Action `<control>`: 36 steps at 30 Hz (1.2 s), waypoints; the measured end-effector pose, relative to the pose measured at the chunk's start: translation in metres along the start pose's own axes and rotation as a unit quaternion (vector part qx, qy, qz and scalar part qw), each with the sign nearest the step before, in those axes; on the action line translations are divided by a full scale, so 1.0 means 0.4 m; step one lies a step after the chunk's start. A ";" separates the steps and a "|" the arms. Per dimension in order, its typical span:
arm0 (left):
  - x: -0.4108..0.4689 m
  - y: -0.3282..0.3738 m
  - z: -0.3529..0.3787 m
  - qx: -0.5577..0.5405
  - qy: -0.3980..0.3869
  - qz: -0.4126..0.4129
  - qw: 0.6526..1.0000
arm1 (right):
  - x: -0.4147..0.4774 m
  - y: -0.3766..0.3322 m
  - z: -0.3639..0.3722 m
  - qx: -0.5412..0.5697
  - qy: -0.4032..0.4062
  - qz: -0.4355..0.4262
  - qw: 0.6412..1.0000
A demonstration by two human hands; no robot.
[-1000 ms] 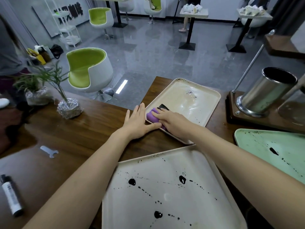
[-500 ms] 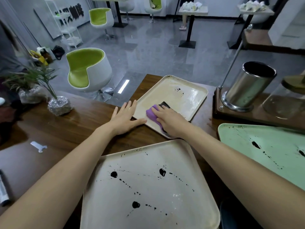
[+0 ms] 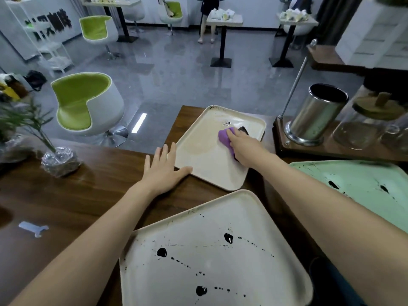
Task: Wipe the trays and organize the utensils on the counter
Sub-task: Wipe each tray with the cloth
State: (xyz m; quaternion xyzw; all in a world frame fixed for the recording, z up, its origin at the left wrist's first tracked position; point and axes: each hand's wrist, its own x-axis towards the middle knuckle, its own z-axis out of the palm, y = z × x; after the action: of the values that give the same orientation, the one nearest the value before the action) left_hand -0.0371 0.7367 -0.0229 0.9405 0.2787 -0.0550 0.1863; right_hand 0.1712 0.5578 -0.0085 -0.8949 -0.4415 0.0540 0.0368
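A cream tray (image 3: 207, 155) lies at the far edge of the wooden counter (image 3: 92, 195), with a small black smear near its far rim. My right hand (image 3: 244, 147) presses a purple cloth (image 3: 225, 138) onto its right half; a dark object peeks out behind the cloth. Flat on the counter, my left hand (image 3: 164, 170) has its fingers straight, thumb and fingertips touching the tray's near-left rim. A second cream tray (image 3: 265, 272) spattered with black blots lies nearest me. A green tray (image 3: 357, 180) with black spots sits at the right.
A steel cylinder holder (image 3: 315, 113) and glass jars (image 3: 362, 127) stand on a wooden base at the right. Foil-wrapped plants (image 3: 59, 160) stand at the left, with a small pale tool (image 3: 33, 228) on the counter. Beyond the counter are green chairs, tables and a person's legs.
My right hand has slid the purple cloth from the tray's near-left part toward its far right. The left hand stays at the tray's rim. Most black marks on that tray are gone.
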 end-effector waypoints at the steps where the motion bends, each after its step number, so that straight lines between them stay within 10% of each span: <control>1: 0.000 0.001 0.000 0.003 -0.005 -0.001 1.000 | 0.007 -0.007 0.005 0.007 0.007 0.022 1.000; 21: 0.116 0.020 -0.009 -0.008 0.015 0.090 0.996 | -0.018 -0.095 0.042 0.042 0.033 -0.149 0.987; 28: 0.115 0.022 -0.008 -0.025 0.021 0.085 0.996 | 0.151 -0.028 0.022 0.038 0.099 0.024 0.994; 36: 0.100 0.033 -0.014 -0.092 0.029 0.082 0.992 | 0.049 -0.183 0.054 0.090 0.034 -0.204 0.974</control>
State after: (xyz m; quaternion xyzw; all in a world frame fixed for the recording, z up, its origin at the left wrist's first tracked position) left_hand 0.0038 0.7486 -0.0219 0.9403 0.2101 0.0137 0.2674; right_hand 0.1228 0.6181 -0.0228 -0.7800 -0.6068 0.0542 0.1430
